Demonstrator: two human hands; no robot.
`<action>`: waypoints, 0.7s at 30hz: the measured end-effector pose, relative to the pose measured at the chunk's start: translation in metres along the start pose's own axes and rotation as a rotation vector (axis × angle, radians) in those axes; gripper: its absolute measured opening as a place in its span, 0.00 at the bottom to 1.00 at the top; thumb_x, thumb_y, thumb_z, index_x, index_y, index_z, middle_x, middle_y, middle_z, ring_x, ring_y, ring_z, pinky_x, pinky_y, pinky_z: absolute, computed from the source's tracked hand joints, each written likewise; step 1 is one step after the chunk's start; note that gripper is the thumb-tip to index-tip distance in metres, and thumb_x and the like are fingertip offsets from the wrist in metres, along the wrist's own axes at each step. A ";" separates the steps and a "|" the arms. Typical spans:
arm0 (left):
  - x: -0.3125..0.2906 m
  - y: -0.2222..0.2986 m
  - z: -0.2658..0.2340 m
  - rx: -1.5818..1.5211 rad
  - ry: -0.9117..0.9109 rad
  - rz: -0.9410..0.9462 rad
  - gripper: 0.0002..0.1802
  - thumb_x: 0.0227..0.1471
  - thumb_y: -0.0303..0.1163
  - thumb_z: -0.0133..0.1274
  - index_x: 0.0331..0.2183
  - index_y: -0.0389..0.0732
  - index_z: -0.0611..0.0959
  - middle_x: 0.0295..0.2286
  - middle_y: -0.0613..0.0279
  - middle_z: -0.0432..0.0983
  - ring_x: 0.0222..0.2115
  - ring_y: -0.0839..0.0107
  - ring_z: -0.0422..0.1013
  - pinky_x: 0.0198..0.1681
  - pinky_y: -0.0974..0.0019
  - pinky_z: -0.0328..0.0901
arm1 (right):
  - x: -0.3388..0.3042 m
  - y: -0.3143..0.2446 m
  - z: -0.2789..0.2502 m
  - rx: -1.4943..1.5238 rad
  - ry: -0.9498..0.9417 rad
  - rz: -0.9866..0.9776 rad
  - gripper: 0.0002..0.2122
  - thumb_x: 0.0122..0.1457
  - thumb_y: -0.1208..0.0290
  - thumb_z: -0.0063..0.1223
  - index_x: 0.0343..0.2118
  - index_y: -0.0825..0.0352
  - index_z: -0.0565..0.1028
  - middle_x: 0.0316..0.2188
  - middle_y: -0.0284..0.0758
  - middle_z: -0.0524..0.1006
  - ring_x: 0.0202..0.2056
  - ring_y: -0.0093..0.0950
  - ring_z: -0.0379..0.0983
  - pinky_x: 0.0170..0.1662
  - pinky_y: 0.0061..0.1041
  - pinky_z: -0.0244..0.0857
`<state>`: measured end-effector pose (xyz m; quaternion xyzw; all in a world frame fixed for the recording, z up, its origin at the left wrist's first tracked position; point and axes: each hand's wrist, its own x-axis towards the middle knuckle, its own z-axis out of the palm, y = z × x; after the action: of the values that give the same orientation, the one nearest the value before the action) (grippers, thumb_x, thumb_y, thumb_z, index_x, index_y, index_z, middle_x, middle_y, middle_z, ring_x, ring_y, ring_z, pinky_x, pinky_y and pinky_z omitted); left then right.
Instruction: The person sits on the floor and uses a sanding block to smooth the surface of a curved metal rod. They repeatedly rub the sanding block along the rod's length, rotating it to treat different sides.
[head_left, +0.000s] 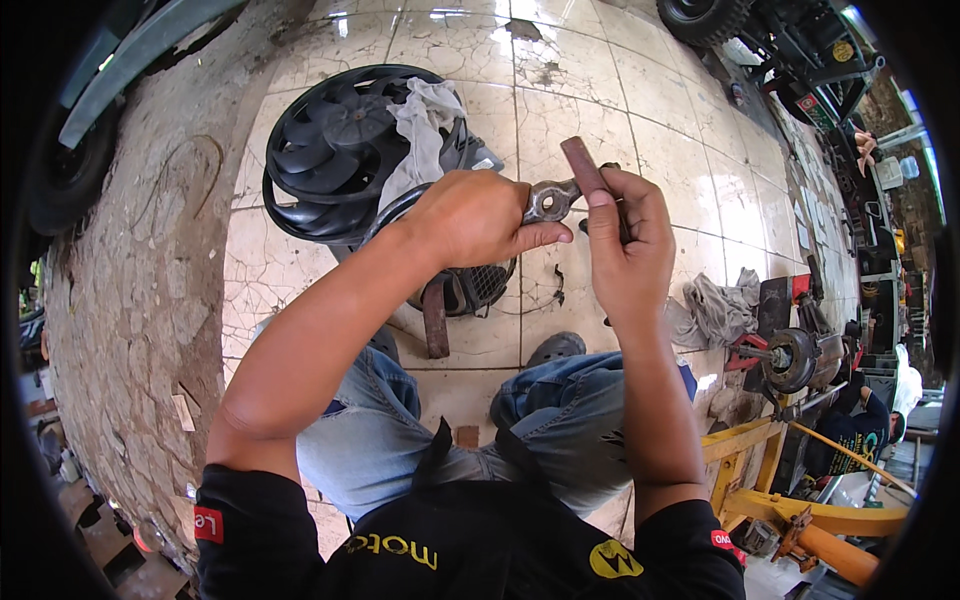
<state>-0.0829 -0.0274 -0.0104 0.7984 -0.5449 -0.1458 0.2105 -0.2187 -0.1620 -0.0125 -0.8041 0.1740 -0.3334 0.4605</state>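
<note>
My left hand [470, 215] is closed around a worn grey metal piece with a round hole [549, 203], whose end sticks out past my thumb. My right hand [630, 220] pinches a reddish-brown strip [580, 160], which looks like sandpaper, against the far end of that metal piece. A black cable or hose [390, 212] curves beside my left wrist; whether it joins the metal piece is hidden. Below my left hand, a similar brown strip [435, 322] hangs by a black part with a mesh face [482, 288].
Ahead to the left is a black radiator fan [345, 125] with a grey cloth [428, 120] over it. Another rag [720, 305] lies right, beside a hub-like metal assembly [795, 360]. A yellow frame [760, 490] stands near right. A person [850, 435] is farther right.
</note>
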 end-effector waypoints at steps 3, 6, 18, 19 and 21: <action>0.001 0.000 0.006 -0.012 0.061 0.035 0.39 0.54 0.66 0.46 0.21 0.34 0.80 0.18 0.46 0.75 0.23 0.45 0.74 0.28 0.49 0.68 | 0.002 0.005 0.003 -0.163 0.031 -0.236 0.08 0.57 0.77 0.56 0.40 0.68 0.74 0.34 0.40 0.74 0.34 0.35 0.72 0.36 0.30 0.68; -0.004 0.000 -0.006 -0.012 0.050 -0.029 0.33 0.54 0.62 0.49 0.26 0.36 0.81 0.19 0.47 0.76 0.24 0.45 0.74 0.28 0.48 0.68 | 0.006 -0.003 0.006 -0.274 0.026 -0.418 0.09 0.55 0.79 0.55 0.40 0.68 0.73 0.34 0.43 0.74 0.35 0.41 0.72 0.37 0.34 0.68; 0.001 0.004 0.001 0.114 0.053 0.025 0.33 0.54 0.62 0.49 0.27 0.37 0.82 0.18 0.47 0.76 0.23 0.44 0.74 0.27 0.48 0.68 | 0.004 0.000 0.012 -0.236 0.071 -0.389 0.11 0.56 0.80 0.54 0.42 0.67 0.71 0.38 0.45 0.69 0.37 0.45 0.71 0.36 0.37 0.70; -0.001 0.003 0.000 0.098 0.071 0.023 0.32 0.54 0.61 0.49 0.26 0.37 0.81 0.18 0.47 0.76 0.23 0.44 0.74 0.27 0.48 0.68 | 0.005 -0.002 0.013 -0.227 0.069 -0.401 0.11 0.56 0.80 0.54 0.42 0.67 0.71 0.38 0.45 0.69 0.37 0.45 0.71 0.36 0.37 0.69; 0.000 0.002 -0.003 0.061 0.109 0.018 0.32 0.54 0.61 0.50 0.26 0.37 0.81 0.18 0.46 0.76 0.24 0.44 0.74 0.27 0.47 0.67 | 0.006 -0.003 0.013 -0.212 0.061 -0.425 0.10 0.56 0.80 0.54 0.42 0.67 0.71 0.37 0.45 0.69 0.37 0.45 0.71 0.37 0.37 0.69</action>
<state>-0.0832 -0.0271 -0.0068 0.8063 -0.5441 -0.0835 0.2165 -0.2056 -0.1557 -0.0118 -0.8560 0.0488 -0.4267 0.2878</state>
